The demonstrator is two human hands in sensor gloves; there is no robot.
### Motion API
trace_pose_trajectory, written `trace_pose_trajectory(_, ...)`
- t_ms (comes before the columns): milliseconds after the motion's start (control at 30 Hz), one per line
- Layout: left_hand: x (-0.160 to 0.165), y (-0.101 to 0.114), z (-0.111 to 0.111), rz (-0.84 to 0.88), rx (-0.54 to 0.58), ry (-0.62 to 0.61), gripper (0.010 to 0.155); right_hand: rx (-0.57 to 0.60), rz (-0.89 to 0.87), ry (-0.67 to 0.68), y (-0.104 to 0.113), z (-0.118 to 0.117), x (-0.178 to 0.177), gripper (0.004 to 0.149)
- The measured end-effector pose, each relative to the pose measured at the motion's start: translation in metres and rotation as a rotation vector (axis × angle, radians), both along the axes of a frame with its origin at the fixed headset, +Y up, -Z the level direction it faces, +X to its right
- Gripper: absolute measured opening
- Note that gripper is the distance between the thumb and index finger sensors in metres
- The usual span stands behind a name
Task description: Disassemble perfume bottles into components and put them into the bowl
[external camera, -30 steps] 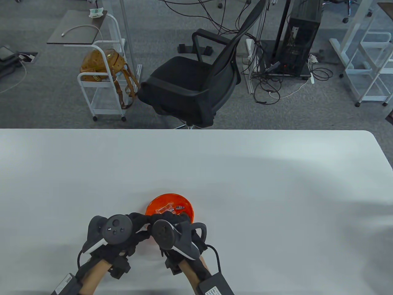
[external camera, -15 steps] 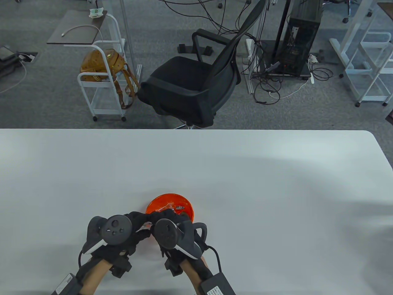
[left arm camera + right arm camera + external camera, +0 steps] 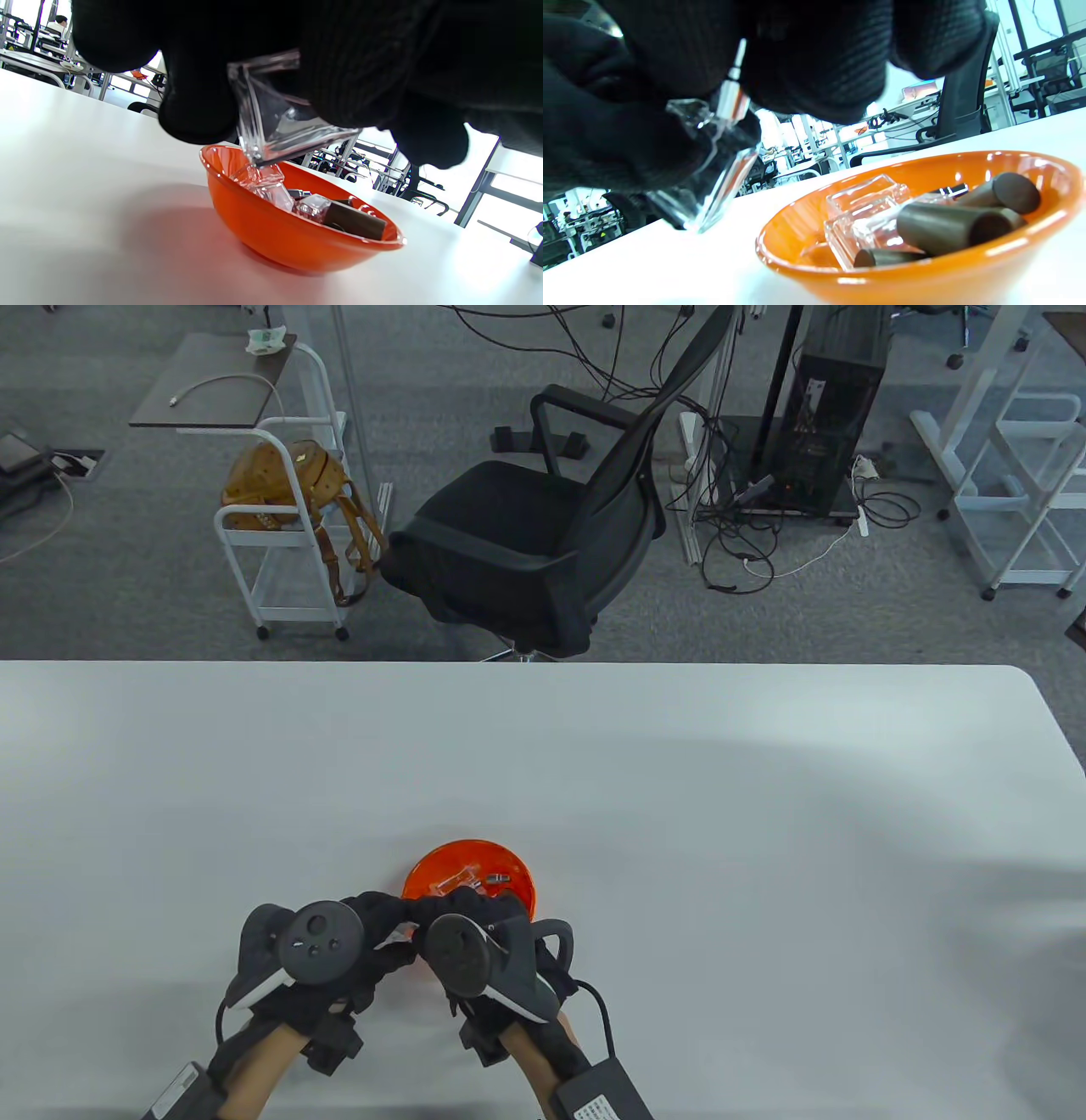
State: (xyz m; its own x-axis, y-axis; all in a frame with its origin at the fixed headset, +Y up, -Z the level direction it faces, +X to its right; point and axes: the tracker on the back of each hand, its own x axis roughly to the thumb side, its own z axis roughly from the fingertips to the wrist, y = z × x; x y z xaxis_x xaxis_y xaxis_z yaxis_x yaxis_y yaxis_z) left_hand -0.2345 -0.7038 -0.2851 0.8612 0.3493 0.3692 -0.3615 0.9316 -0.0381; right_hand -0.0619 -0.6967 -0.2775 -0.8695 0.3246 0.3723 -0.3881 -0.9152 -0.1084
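Note:
Both gloved hands meet just in front of the orange bowl (image 3: 513, 875) near the table's front edge. My left hand (image 3: 383, 913) grips a clear glass perfume bottle (image 3: 275, 123), tilted with one corner pointing down over the bowl's near rim (image 3: 220, 169). My right hand (image 3: 462, 909) pinches the silver spray stem (image 3: 730, 97) at the neck of that bottle (image 3: 712, 186). In the bowl (image 3: 925, 271) lie clear glass bottles (image 3: 865, 207) and several dark cylindrical caps (image 3: 946, 228). In the table view the gloves hide most of the bottle.
The white table (image 3: 679, 780) stretches wide around the bowl. Beyond its far edge stand a black office chair (image 3: 543, 534) and a white cart with a brown bag (image 3: 284, 487).
Hardly anything: both hands stay together at the bowl's near edge, and the right hand has turned slightly.

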Motion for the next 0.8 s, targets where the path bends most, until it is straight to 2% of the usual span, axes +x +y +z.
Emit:
trace_pose_trajectory(200,-0.0007,-0.0022,0.0005,-0.006,-0.020,-0.018,0.054,0.023,-0.006,-0.014,-0.0002,-0.0009,-0.0002,0.042)
trace_pose_trajectory(300,0.0009,-0.0019,0.0004,0.001,-0.014,-0.019,0.054,0.015,0.010,-0.007,-0.0024,-0.0014,0.0007,0.043)
trace_pose_trajectory(367,-0.0013,-0.0015,-0.0009,0.009,-0.011,-0.004,0.054,0.004,0.002,-0.002,-0.0014,-0.0007,-0.0001,0.049)
trace_pose_trajectory(500,-0.0045,-0.0019,-0.0015,0.025,-0.023,-0.001,0.054,0.063,0.029,-0.022,0.0003,0.0008,-0.0026,0.045)
trace_pose_trajectory(600,-0.0024,-0.0019,-0.0004,0.025,-0.025,-0.014,0.054,0.059,0.033,-0.020,0.0001,0.0006,-0.0028,0.042)
trace_pose_trajectory(733,-0.0043,-0.0017,-0.0017,0.041,-0.023,0.004,0.054,0.015,0.008,-0.006,0.0004,0.0002,-0.0016,0.047)
trace_pose_trajectory(800,-0.0048,-0.0018,-0.0017,0.034,-0.025,0.003,0.054,0.038,0.010,-0.015,0.0005,-0.0003,-0.0008,0.045)
